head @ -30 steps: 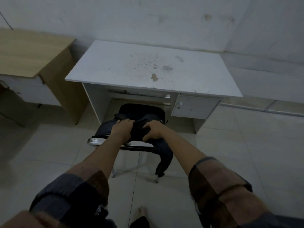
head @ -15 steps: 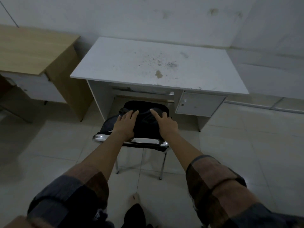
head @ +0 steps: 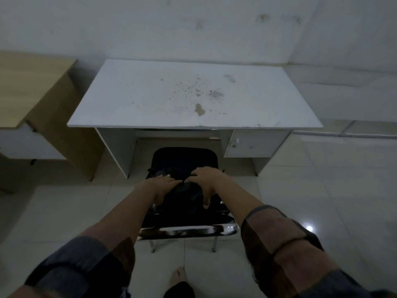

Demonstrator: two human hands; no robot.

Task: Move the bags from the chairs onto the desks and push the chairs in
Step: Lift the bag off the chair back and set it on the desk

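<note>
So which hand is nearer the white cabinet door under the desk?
Right. The right hand lies on the bag, below-left of the cabinet door; the left hand lies farther left.

Both arms reached forward and down, hands side by side and palms down.

The left hand (head: 161,184) lay flat, fingers together and pointing forward and to the right, its thumb hidden beneath. The right hand (head: 206,182) sat just beside it, fingers curled forward and spread a little, the thumb (head: 206,198) hanging down and back toward the body. The fingertips of the two hands nearly met. Both forearms were bare, with dark plaid sleeves (head: 279,241) pushed up near the elbows. A bare foot (head: 177,276) showed low between the arms.
</note>
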